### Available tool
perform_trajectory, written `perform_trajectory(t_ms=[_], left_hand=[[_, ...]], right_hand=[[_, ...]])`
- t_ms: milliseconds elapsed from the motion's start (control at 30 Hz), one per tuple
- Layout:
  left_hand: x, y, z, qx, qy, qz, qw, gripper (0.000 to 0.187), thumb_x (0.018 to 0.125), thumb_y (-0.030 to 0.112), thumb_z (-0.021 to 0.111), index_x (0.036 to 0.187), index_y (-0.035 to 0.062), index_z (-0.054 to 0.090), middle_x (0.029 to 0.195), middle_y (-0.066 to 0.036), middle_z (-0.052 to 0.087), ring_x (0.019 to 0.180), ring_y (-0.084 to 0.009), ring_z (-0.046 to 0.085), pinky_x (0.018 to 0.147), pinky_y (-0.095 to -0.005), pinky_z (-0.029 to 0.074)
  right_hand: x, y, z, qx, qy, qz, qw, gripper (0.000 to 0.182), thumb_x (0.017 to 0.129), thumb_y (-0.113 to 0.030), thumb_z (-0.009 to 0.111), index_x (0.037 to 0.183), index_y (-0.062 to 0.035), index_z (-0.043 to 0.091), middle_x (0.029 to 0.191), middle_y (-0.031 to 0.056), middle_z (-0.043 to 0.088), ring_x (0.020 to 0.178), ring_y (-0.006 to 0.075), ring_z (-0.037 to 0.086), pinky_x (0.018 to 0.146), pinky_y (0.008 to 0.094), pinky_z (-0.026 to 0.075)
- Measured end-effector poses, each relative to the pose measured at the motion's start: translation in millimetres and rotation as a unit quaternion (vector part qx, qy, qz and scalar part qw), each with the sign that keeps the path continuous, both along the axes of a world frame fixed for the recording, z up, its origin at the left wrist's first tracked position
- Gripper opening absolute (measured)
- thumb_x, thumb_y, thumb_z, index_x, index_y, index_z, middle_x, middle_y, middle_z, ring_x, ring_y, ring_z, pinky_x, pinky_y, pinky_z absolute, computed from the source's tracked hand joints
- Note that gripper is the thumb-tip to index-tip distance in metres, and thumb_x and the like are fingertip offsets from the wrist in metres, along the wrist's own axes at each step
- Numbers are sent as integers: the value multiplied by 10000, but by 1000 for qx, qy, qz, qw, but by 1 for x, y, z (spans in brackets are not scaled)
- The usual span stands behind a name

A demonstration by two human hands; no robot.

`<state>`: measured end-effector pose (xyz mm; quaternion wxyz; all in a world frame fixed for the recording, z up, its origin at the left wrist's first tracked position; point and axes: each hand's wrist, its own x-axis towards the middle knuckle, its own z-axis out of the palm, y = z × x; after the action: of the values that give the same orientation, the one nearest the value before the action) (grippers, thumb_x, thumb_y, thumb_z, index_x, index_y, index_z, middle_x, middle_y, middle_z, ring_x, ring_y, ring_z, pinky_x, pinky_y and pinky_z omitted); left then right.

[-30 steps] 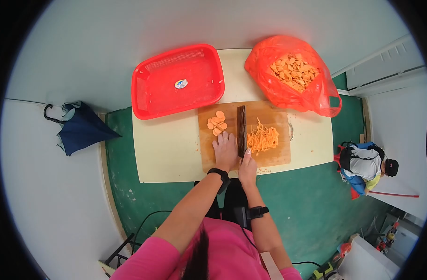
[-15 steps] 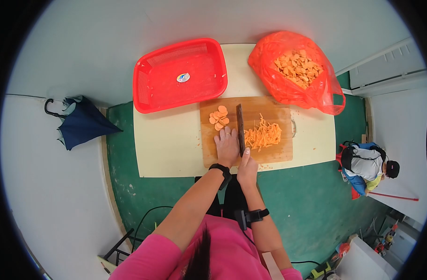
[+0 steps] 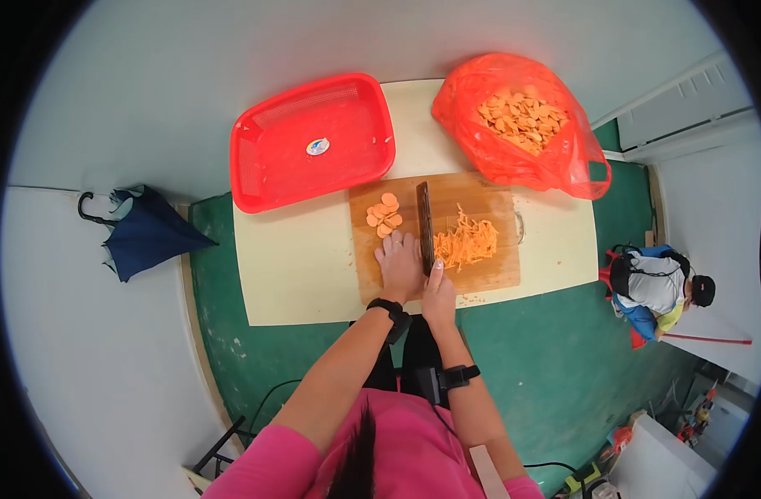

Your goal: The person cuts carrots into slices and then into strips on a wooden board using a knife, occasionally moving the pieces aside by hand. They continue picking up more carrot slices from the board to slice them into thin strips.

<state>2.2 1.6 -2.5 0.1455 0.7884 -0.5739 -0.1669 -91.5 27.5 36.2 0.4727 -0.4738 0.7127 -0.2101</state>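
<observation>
A wooden cutting board (image 3: 489,270) lies on the cream table (image 3: 297,266). My right hand (image 3: 439,295) grips the handle of a cleaver (image 3: 425,226), whose blade stands edge-down across the board. My left hand (image 3: 400,264) rests flat on the board just left of the blade, fingers together; what lies under it is hidden. Orange carrot strips (image 3: 468,241) are heaped right of the blade. Several round carrot slices (image 3: 384,216) lie at the board's far left.
A red plastic basket (image 3: 314,150) sits at the table's far left. A red bag (image 3: 555,162) of carrot slices (image 3: 518,121) is at the far right. A folded blue umbrella (image 3: 143,233) lies on the floor. A person (image 3: 659,287) crouches at right.
The view shifts slightly. Both hands and the cleaver stay in nearly the same place on the board, and the strip pile looks unchanged.
</observation>
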Motion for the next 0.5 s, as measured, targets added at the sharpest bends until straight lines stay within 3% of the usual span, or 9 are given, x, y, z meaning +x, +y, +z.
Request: perform_trajectory(t_ms=[67, 200, 300, 367, 500], left_hand=[[1, 2, -7, -29, -5, 5, 1000, 172, 941, 232, 553, 1024, 81, 564, 1092, -136, 534, 1066, -331, 481, 829, -461, 333], [0, 2, -8, -7, -28, -5, 1000, 162, 942, 225, 545, 1025, 87, 564, 1088, -135, 537, 1059, -335, 482, 827, -466, 331], [-1, 1, -12, -21, -34, -4, 999, 165, 933, 227, 549, 1027, 92, 565, 1092, -139, 534, 1061, -336, 481, 824, -472, 335], [-1, 1, -12, -4, -44, -4, 999, 173, 922, 227, 553, 1031, 93, 566, 1099, -140, 529, 1067, -334, 477, 819, -471, 339], [-1, 2, -16, -31, -57, -7, 998, 190, 901, 238, 569, 1030, 99, 567, 1115, -139, 531, 1067, -332, 478, 822, -467, 342]], right_hand=[[-9, 0, -3, 60, -58, -15, 996, 665, 1078, -448, 311, 807, 92, 588, 646, 233, 563, 621, 382, 557, 635, 479, 443], [-6, 4, 9, 19, -56, -16, 998, 671, 1077, -457, 317, 748, 86, 539, 595, 188, 484, 569, 312, 482, 600, 461, 413], [-6, 5, 6, 28, -40, -1, 999, 685, 1074, -462, 319, 770, 99, 567, 619, 239, 521, 597, 371, 527, 622, 481, 427], [-4, 5, 8, 33, -12, 6, 999, 690, 1073, -455, 321, 803, 111, 608, 686, 309, 575, 676, 457, 583, 660, 517, 441], [0, 2, 18, 34, 4, 22, 999, 679, 1071, -449, 324, 870, 117, 641, 778, 360, 610, 790, 522, 608, 714, 548, 458]])
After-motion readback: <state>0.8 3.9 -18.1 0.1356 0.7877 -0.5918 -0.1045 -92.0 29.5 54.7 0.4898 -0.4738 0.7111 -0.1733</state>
